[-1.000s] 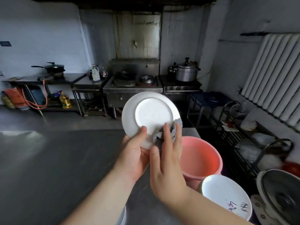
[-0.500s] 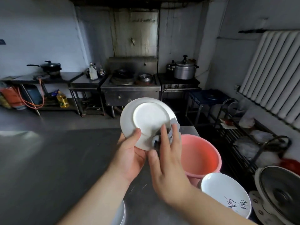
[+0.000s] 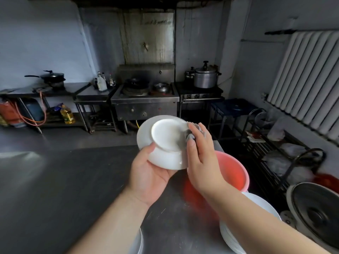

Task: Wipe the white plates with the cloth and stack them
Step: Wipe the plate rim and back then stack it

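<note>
Fingers [image 3: 197, 142] of our right hand [image 3: 203, 158] lie straight, pressing the grey cloth [image 3: 192, 133] to the upturned underside of the white plate [image 3: 165, 142]; left hand [image 3: 146, 173] grips its near rim above the counter [image 3: 55, 180]; wiping underway, we judge; next, onto the stack [image 3: 256, 217] at right.

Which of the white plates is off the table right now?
The white plate held up by the left hand, underside showing, with the right hand pressing the cloth to it. The plate stack lower right rests on the table.
</note>
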Demonstrator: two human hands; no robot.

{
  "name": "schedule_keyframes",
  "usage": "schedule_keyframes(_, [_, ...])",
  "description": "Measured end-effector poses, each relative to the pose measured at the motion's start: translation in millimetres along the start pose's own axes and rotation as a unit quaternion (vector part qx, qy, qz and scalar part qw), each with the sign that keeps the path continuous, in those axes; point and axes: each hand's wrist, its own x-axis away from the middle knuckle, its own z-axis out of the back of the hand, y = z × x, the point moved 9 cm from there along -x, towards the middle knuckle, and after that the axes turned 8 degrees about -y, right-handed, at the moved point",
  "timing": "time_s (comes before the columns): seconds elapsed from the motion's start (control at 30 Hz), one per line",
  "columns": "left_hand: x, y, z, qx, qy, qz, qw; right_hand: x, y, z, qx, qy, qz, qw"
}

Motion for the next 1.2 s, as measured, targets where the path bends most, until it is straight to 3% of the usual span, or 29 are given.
schedule_keyframes(0.3, [1,-5,24,-0.019,0.056,-0.009,0.998,66,-6,-58,0.168,-0.091,0.074,0.979])
schedule_keyframes(0.47, [-4,2,20,-0.045,0.051,-0.038,0.997,29,-9,-28,0.132,-0.033,0.009,0.991])
schedule_keyframes(0.63, [2,-4,31,-0.041,0.094,-0.023,0.994,71,-12,-64,0.209,-0.067,0.088,0.972])
schedule_keyframes(0.7, [3,-2,27,-0.052,0.059,-0.022,0.997,60,-10,-51,0.209,-0.038,0.099,0.972])
schedule_keyframes(0.83, [7,0,23,-0.111,-0.004,0.002,0.994,18,19,-1,0.059,0.016,-0.045,0.997])
schedule_keyframes(0.9, [8,-1,32,-0.135,-0.006,0.034,0.99,8,32,16,0.105,0.003,-0.103,0.989])
schedule_keyframes(1.0, [9,-3,53,-0.162,-0.015,0.101,0.982,6,53,40,0.172,-0.043,-0.185,0.967])
schedule_keyframes(1.1, [13,-12,76,-0.158,-0.042,0.191,0.968,24,86,48,0.191,-0.154,-0.296,0.923])
schedule_keyframes(1.2, [21,-27,93,-0.145,-0.065,0.259,0.953,63,119,42,0.098,-0.224,-0.428,0.87])
